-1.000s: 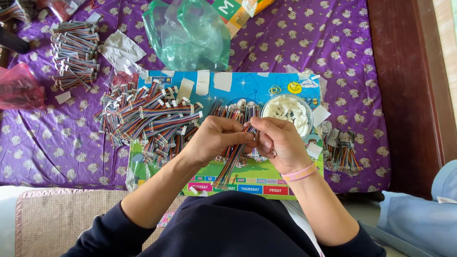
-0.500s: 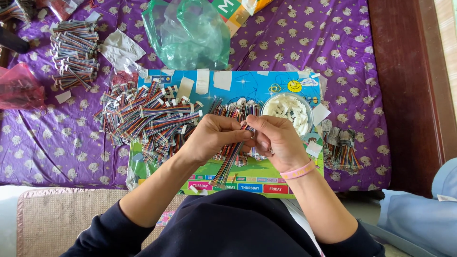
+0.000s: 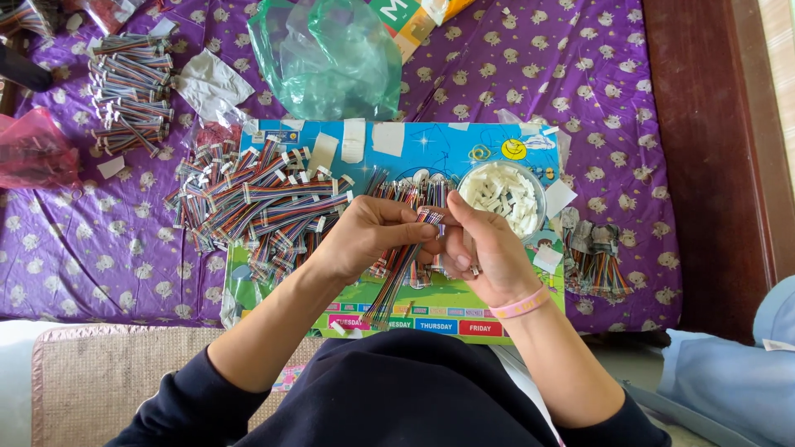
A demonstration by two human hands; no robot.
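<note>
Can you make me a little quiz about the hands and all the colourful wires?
1. True or false: both hands pinch one end of the same wire strip.
2. What fills the round bowl? A. small white plastic pieces B. coins C. water
3. Which wrist wears the pink band?

Key:
1. True; the fingertips meet at its top end, and the rest hangs down toward the person.
2. A
3. The right.
</note>
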